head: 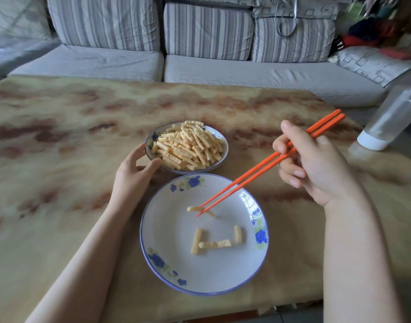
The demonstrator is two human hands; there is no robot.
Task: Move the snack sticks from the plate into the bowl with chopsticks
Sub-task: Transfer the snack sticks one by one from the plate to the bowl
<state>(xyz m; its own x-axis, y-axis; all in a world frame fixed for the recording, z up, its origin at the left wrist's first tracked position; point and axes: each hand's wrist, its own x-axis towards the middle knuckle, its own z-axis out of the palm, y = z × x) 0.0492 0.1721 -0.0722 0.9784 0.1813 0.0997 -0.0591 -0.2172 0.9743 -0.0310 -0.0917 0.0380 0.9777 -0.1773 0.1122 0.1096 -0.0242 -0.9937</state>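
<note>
Our right hand (314, 164) grips the chopsticks (258, 170), whose tips reach from the upper right onto a snack stick (194, 208) lying crosswise mid-plate (167, 220), while our left hand (132, 176) holds the bowl (225, 145) just above.

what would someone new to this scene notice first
The bright orange chopsticks, gripped in the right hand, slant down to a snack stick on the plate. Just beyond it, a bowl heaped with snack sticks is held at its rim by the left hand. On the plate's near half lie three more sticks.
</note>
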